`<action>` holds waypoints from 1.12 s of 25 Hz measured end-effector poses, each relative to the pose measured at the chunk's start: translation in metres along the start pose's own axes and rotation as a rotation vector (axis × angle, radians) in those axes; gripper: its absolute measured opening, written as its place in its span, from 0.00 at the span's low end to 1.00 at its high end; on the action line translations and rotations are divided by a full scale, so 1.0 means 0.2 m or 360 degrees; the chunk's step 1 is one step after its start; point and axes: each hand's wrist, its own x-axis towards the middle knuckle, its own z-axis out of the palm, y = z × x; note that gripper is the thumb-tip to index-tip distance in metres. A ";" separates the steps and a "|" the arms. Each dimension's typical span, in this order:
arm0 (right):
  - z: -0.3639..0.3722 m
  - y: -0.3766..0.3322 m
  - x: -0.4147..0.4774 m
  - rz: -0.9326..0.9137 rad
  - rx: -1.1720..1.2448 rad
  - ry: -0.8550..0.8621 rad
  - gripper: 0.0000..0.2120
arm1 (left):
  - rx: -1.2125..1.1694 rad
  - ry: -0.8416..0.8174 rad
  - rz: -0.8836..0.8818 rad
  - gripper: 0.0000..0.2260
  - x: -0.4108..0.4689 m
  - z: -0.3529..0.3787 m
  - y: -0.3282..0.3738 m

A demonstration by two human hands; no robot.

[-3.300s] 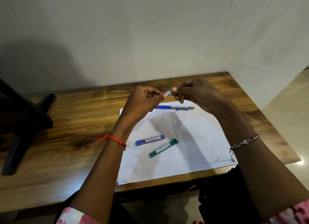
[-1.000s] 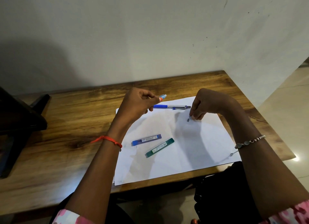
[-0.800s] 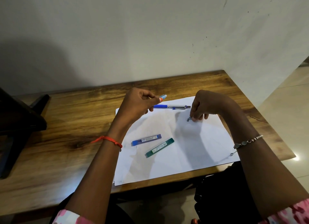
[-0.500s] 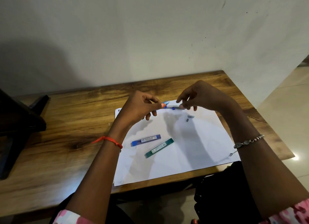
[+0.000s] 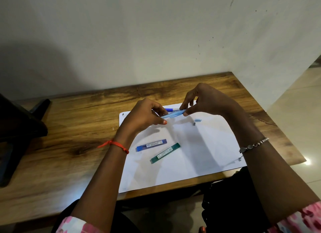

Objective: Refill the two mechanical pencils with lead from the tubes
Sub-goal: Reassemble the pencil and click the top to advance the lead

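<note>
Pinching pencil (image 5: 174,114) ends, left hand (image 5: 145,117) and right hand (image 5: 205,101) hide them

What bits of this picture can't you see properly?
In the head view:
the light blue pencil: ends covered by the left hand and right hand; lead inside cannot be told.
the dark blue pencil: mostly hidden behind the hands.
labels on the blue tube and green tube: too small to read.
the tiny dark piece on the paper: too small to name.
the black object at left: cut off by the frame edge.
</note>
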 end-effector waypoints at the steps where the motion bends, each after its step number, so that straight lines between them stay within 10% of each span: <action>1: 0.00 0.00 0.00 0.0030 -0.0033 -0.0013 0.10 | 0.0092 0.0021 0.0003 0.12 0.00 -0.01 -0.01; 28: 0.09 -0.10 0.01 -0.0137 0.0238 -0.0425 0.07 | 0.0386 0.0031 0.0026 0.12 0.00 -0.02 -0.03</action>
